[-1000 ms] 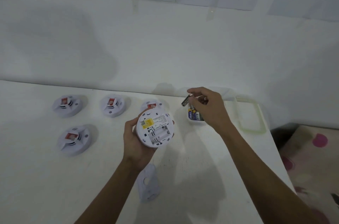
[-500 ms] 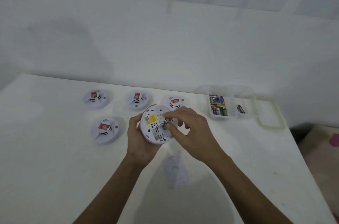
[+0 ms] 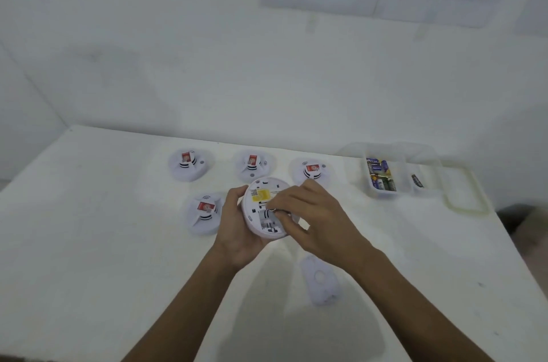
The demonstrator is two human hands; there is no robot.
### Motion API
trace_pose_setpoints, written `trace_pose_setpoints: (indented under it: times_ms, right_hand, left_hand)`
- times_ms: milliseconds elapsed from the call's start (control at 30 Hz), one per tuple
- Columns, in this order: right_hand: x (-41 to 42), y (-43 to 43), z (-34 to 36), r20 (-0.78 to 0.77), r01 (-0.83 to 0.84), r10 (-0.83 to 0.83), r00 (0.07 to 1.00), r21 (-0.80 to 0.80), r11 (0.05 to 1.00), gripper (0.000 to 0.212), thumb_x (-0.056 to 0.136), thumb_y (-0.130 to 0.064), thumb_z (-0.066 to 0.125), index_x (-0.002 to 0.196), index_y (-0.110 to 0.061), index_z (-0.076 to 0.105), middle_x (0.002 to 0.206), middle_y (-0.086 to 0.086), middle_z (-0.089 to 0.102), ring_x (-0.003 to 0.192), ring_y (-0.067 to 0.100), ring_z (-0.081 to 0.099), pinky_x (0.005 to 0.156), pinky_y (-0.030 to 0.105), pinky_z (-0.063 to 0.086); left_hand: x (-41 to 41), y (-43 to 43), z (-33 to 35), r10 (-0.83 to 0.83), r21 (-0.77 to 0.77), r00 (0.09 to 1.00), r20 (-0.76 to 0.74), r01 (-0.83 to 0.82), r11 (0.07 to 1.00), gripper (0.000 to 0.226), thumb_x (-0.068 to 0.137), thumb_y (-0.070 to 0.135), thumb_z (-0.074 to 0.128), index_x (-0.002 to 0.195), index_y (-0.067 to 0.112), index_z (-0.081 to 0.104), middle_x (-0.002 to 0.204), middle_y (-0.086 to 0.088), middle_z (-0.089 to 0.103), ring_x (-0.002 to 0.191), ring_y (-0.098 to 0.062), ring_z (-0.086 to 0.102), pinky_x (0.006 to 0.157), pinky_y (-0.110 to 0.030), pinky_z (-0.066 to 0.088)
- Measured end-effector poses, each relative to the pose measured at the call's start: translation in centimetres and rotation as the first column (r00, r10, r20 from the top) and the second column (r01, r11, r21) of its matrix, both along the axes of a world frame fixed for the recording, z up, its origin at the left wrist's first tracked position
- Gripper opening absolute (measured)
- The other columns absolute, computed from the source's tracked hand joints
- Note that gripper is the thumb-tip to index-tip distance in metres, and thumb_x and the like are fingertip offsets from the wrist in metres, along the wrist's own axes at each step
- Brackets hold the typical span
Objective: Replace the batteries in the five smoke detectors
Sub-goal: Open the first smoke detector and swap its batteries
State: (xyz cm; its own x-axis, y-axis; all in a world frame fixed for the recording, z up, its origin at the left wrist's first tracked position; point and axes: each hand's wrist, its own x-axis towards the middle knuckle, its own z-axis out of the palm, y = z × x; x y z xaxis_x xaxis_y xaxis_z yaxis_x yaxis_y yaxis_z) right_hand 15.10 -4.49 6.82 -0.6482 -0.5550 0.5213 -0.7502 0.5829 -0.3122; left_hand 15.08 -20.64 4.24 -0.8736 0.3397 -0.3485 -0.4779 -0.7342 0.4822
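Left hand (image 3: 237,231): curls round the detector (image 3: 261,198), back side up.
Right hand (image 3: 314,222): pinches a battery (image 3: 271,210) against the detector.
Advice: match poles, press it flat.

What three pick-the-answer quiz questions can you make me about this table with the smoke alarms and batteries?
1. Where is the clear battery box?
A. on the floor
B. on a shelf
C. on the table, at its far right

2. How many smoke detectors lie on the table, unheld?
A. two
B. four
C. six

3. How is the box's lid?
A. off, lying flat beside the box
B. on, clipped shut
C. off, leaning on the wall

Answers:
1 C: the box stands on the table, right of the detectors.
2 B: three lie in a far row and one nearer; a fifth, the held detector, is in the left hand.
3 A: the lid lies right of the open box, while the right hand pinches a battery at the held detector.
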Motion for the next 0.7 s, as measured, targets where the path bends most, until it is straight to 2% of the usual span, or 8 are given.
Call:
trace_pose_setpoints:
  times_ms: [133, 233, 367, 467, 567, 700]
  right_hand:
    - [-0.5, -0.2, 0.1, 0.004, -0.057, 0.057, 0.998, 0.095, 0.994, 0.020, 0.091, -0.017, 0.061, 0.108, -0.019, 0.070, 0.103, -0.003, 0.067, 0.079, 0.019, 0.048, 0.067, 0.028, 0.045]
    - [-0.9, -0.2, 0.2, 0.030, -0.079, 0.075, 0.997, 0.135, 0.988, 0.021, 0.093, -0.019, 0.059, 0.111, -0.022, 0.069, 0.103, -0.001, 0.064, 0.080, 0.017, 0.046, 0.069, 0.025, 0.042]
    - [-1.2, -0.3, 0.6, 0.026, -0.111, 0.108, 0.994, 0.215, 0.970, 0.021, 0.092, -0.020, 0.060, 0.110, -0.024, 0.070, 0.104, 0.000, 0.062, 0.080, 0.016, 0.045, 0.071, 0.020, 0.036]
    - [-1.4, -0.2, 1.1, 0.012, -0.138, 0.140, 0.990, 0.269, 0.953, 0.021, 0.091, -0.022, 0.061, 0.111, -0.025, 0.070, 0.105, 0.001, 0.062, 0.080, 0.019, 0.047, 0.069, 0.024, 0.039]
    - [-1.5, -0.1, 1.4, 0.006, -0.145, 0.150, 0.989, 0.306, 0.941, 0.023, 0.091, -0.023, 0.059, 0.111, -0.026, 0.070, 0.107, 0.001, 0.061, 0.080, 0.020, 0.049, 0.068, 0.028, 0.045]
    - [-1.0, -0.4, 2.1, 0.031, -0.159, 0.157, 0.987, 0.310, 0.937, 0.025, 0.089, -0.018, 0.057, 0.111, -0.023, 0.070, 0.104, 0.003, 0.059, 0.081, 0.020, 0.047, 0.068, 0.028, 0.043]
  left_hand:
    - [0.1, -0.1, 0.7, -0.028, -0.013, 0.999, -0.038, 0.028, 1.000, 0.045, 0.077, 0.040, 0.043, 0.074, 0.015, 0.080, 0.082, -0.009, 0.074, 0.071, -0.021, 0.072, 0.065, -0.036, 0.060]
    - [0.1, 0.0, 1.0, -0.023, -0.021, 0.999, -0.034, 0.023, 1.000, 0.045, 0.079, 0.041, 0.042, 0.074, 0.017, 0.080, 0.082, -0.008, 0.074, 0.072, -0.019, 0.072, 0.065, -0.036, 0.060]
    - [0.0, -0.3, 0.8, 0.000, -0.021, 1.000, -0.004, 0.000, 1.000, 0.056, 0.094, 0.041, 0.033, 0.073, 0.016, 0.079, 0.082, -0.009, 0.073, 0.071, -0.020, 0.072, 0.062, -0.037, 0.060]
    - [0.1, -0.3, 0.8, 0.002, -0.001, 1.000, 0.009, -0.002, 1.000, 0.056, 0.094, 0.041, 0.033, 0.073, 0.016, 0.079, 0.081, -0.009, 0.073, 0.069, -0.021, 0.072, 0.061, -0.039, 0.060]
    - [0.3, -0.1, 1.0, -0.003, 0.011, 1.000, -0.011, 0.004, 1.000, 0.050, 0.088, 0.040, 0.038, 0.070, 0.017, 0.079, 0.078, -0.010, 0.073, 0.066, -0.021, 0.071, 0.058, -0.039, 0.060]
    - [0.5, -0.2, 1.1, 0.012, 0.023, 1.000, -0.026, -0.011, 1.000, 0.040, 0.074, 0.040, 0.046, 0.074, 0.017, 0.078, 0.080, -0.009, 0.072, 0.069, -0.020, 0.070, 0.064, -0.039, 0.058]
